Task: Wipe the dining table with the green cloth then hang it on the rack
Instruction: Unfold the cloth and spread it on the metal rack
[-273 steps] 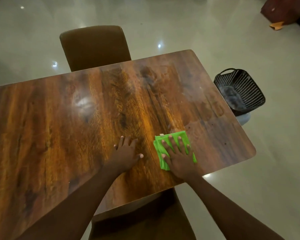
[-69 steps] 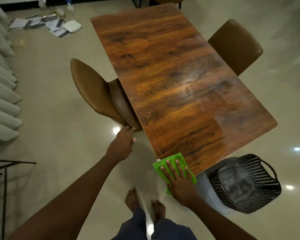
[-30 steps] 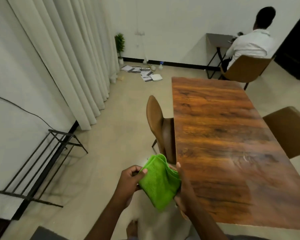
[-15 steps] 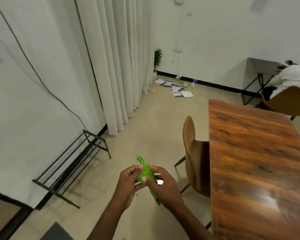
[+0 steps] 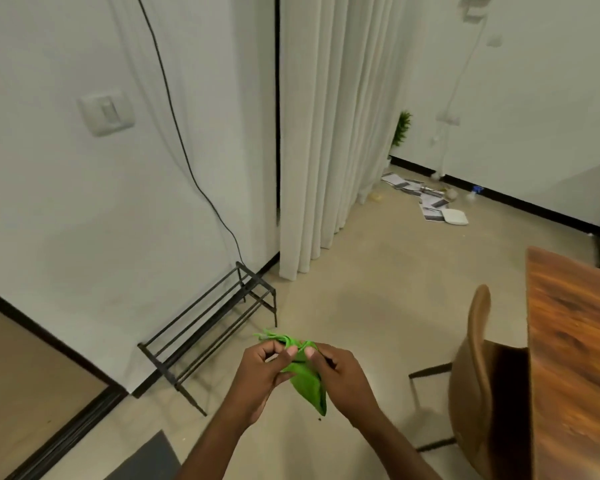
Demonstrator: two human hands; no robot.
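The green cloth hangs bunched between both hands at chest height over the floor. My left hand pinches its upper edge, and my right hand grips the same edge close beside it. The low black metal rack stands against the white wall to the left and ahead of my hands, with bare bars. The wooden dining table fills the right edge of the view, away from my hands.
A brown chair is tucked at the table's left side. White curtains hang ahead, with papers and a white box on the floor beyond. A black cable runs down the wall. A dark mat lies at bottom left.
My view has swung left, away from the table and towards the wall; the rack is now closer and more central. Both hands still hold the cloth, now gripped closer together.
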